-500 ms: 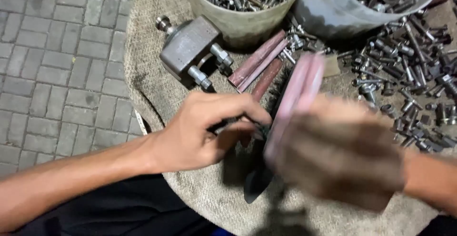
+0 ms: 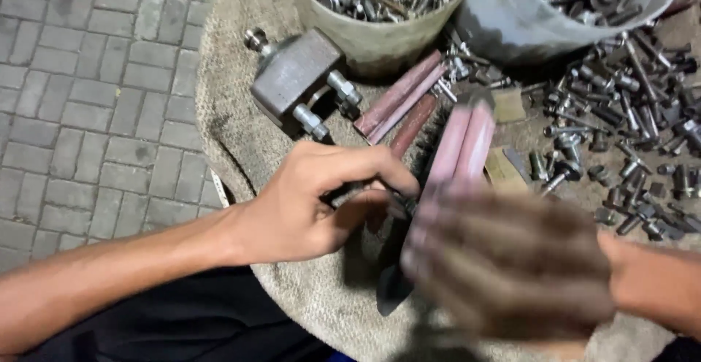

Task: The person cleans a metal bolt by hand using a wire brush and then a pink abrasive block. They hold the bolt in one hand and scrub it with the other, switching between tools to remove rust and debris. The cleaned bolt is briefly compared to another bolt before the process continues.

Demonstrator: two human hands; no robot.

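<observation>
Both hands worked one reddish flat metal bar [image 2: 458, 146] over the burlap sack [image 2: 241, 143].

Step in hand, as judged: gripping and positioning the bar. The right hand [image 2: 511, 267] was closed round the bar's near end, blurred by motion; the far end pointed toward the grey bucket [image 2: 504, 22]. The left hand [image 2: 321, 197], just left of the bar, was pinched shut on something small and dark, which I could not identify. More reddish bars [image 2: 401, 95] lay beyond it, beside a grey metal block with bolts [image 2: 296, 77]. Any next move would call for a steady grip at the bar's near end. Hidden: the bar's lower end, the right fingers' detail, and a dark object beneath the hands. Both buckets were cut off at the top edge.
</observation>
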